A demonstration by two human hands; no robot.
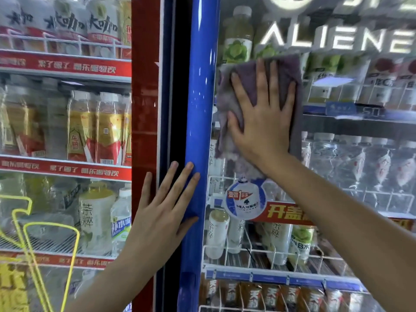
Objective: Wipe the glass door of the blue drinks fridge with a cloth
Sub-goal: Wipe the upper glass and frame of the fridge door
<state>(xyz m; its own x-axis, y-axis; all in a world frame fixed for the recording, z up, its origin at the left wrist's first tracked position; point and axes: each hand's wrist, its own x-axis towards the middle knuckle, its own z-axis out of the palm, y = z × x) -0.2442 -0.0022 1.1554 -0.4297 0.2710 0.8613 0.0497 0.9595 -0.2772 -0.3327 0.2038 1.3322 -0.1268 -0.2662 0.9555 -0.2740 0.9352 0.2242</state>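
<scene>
Fingers (258, 86) of the right hand (261, 122) lie flat, pressing the cloth (247, 73) to the glass door (337, 165); ungripped, it may slip. The left hand (162, 212) rests straight-fingered on the blue frame (198, 109).

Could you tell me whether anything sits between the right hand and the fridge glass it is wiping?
Only the purple cloth: the right hand presses it flat against the glass door. Nothing else visible intervenes.
</scene>
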